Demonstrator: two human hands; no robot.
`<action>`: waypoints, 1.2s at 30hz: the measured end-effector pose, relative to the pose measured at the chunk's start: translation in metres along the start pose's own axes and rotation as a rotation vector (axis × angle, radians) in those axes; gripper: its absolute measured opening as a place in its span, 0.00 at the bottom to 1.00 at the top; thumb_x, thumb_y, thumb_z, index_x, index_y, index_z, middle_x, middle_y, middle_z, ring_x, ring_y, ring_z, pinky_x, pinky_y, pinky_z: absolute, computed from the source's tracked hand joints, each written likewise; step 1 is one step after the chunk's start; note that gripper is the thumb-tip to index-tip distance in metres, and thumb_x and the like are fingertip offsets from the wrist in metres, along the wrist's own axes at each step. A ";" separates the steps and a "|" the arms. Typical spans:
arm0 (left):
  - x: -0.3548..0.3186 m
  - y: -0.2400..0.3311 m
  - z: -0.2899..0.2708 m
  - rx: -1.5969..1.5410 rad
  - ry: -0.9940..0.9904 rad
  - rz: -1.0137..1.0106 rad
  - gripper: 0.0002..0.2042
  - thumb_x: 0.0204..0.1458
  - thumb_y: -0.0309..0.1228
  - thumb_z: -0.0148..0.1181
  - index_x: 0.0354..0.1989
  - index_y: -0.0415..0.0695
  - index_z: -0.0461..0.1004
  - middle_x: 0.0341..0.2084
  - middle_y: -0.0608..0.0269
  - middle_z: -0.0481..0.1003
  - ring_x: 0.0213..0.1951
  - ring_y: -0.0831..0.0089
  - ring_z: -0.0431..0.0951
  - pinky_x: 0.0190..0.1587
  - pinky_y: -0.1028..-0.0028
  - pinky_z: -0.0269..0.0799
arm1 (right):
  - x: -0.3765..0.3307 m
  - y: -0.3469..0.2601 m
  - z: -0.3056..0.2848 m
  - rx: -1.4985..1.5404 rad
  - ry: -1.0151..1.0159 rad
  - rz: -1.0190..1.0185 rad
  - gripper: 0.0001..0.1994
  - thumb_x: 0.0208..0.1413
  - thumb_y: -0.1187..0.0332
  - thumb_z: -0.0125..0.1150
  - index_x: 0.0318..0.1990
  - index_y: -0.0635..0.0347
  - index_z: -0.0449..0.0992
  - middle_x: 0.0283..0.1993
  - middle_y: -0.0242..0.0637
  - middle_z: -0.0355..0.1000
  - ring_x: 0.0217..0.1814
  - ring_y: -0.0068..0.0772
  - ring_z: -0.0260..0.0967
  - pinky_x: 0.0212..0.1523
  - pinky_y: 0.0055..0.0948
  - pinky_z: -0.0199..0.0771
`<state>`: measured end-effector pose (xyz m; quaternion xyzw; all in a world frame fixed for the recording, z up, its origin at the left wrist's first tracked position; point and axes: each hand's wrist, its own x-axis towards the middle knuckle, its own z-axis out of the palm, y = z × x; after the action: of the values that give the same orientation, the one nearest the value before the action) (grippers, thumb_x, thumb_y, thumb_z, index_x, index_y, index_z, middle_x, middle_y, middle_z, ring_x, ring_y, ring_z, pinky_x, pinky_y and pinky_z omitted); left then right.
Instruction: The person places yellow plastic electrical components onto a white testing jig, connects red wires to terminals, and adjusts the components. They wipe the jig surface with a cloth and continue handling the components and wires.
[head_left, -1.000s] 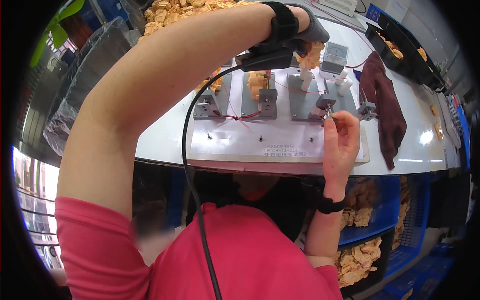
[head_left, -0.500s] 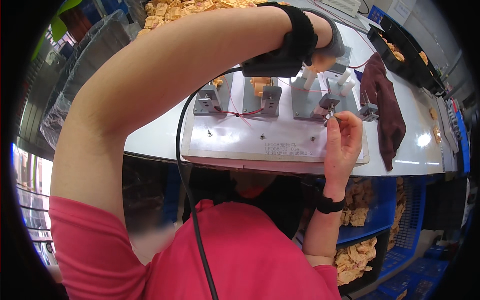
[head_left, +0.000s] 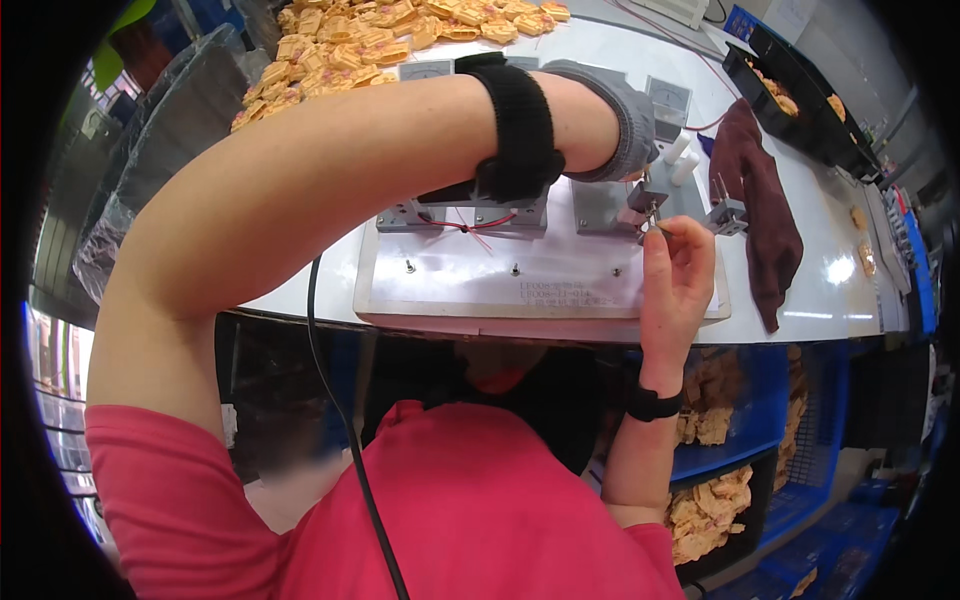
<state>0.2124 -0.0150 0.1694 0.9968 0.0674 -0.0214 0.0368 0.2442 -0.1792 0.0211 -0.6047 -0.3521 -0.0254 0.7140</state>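
Note:
My right hand (head_left: 678,275) reaches up to the front right of a white fixture board (head_left: 440,290). Its thumb and forefinger pinch the end of a small metal rod (head_left: 652,212) that sticks out of a grey bracket (head_left: 648,197). From the left, my other arm crosses over the board. A grey cuff or glove covers my left hand (head_left: 632,125), which is beside two white posts (head_left: 682,165) and just behind that bracket; its fingers are mostly hidden. Red wires (head_left: 470,226) run between the grey brackets at the board's left.
Yellowish-orange moulded parts (head_left: 350,50) lie heaped at the back left. A dark maroon cloth (head_left: 755,210) is right of the board, with black trays (head_left: 800,95) beyond. Blue bins (head_left: 735,440) of parts stand below the table. A black cable (head_left: 335,390) hangs across my front.
My left forearm has shifted left and nearer, uncovering more of the heap at the back. The left hand has come down toward the bracket. The right hand keeps its pinch.

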 end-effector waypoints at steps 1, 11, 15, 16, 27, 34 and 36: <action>0.000 0.000 -0.002 -0.019 -0.002 -0.012 0.17 0.48 0.43 0.58 0.37 0.43 0.81 0.31 0.47 0.80 0.32 0.51 0.81 0.38 0.58 0.75 | 0.001 0.000 -0.001 -0.019 0.007 -0.016 0.08 0.58 0.74 0.62 0.42 0.61 0.70 0.37 0.26 0.66 0.34 0.17 0.58 0.41 0.19 0.62; -0.004 -0.030 -0.004 0.061 0.023 0.134 0.28 0.55 0.42 0.53 0.63 0.40 0.62 0.43 0.45 0.78 0.44 0.49 0.79 0.49 0.59 0.73 | 0.002 -0.001 0.007 -0.127 0.056 -0.098 0.14 0.60 0.72 0.60 0.52 0.62 0.70 0.42 0.30 0.68 0.40 0.20 0.63 0.47 0.23 0.65; -0.093 -0.042 -0.022 -0.222 0.352 0.065 0.30 0.58 0.47 0.55 0.66 0.47 0.61 0.43 0.49 0.78 0.44 0.57 0.79 0.49 0.66 0.73 | 0.003 -0.002 0.004 -0.036 0.167 -0.047 0.14 0.62 0.72 0.57 0.53 0.64 0.66 0.45 0.33 0.66 0.44 0.21 0.63 0.50 0.24 0.65; -0.117 -0.053 -0.014 -0.281 0.434 0.110 0.28 0.59 0.45 0.55 0.65 0.47 0.63 0.43 0.51 0.78 0.45 0.61 0.79 0.51 0.69 0.71 | 0.001 -0.001 0.004 -0.029 0.155 -0.031 0.12 0.62 0.72 0.57 0.51 0.64 0.67 0.44 0.33 0.66 0.44 0.21 0.63 0.50 0.24 0.65; -0.228 -0.082 0.140 -0.862 0.756 -0.561 0.24 0.54 0.23 0.58 0.62 0.42 0.67 0.56 0.53 0.70 0.57 0.66 0.70 0.60 0.67 0.65 | 0.000 -0.008 -0.003 -0.248 -0.076 0.051 0.04 0.61 0.73 0.57 0.36 0.65 0.71 0.37 0.33 0.66 0.40 0.24 0.63 0.45 0.23 0.64; -0.206 -0.066 0.169 -0.699 0.715 -0.438 0.17 0.48 0.25 0.60 0.49 0.43 0.78 0.62 0.46 0.61 0.64 0.51 0.62 0.64 0.60 0.60 | 0.001 -0.028 -0.014 -0.759 -0.406 0.001 0.05 0.53 0.74 0.64 0.36 0.63 0.77 0.42 0.40 0.70 0.45 0.42 0.69 0.48 0.33 0.69; -0.205 -0.070 0.168 -0.657 0.683 -0.413 0.16 0.47 0.25 0.59 0.47 0.43 0.79 0.62 0.45 0.62 0.64 0.51 0.62 0.64 0.59 0.60 | 0.002 -0.034 -0.014 -0.769 -0.436 0.043 0.05 0.52 0.74 0.64 0.36 0.63 0.77 0.41 0.40 0.70 0.45 0.41 0.69 0.48 0.33 0.69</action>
<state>-0.0067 0.0138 0.0071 0.8487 0.2739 0.3209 0.3189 0.2362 -0.2003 0.0508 -0.8248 -0.4468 -0.0115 0.3463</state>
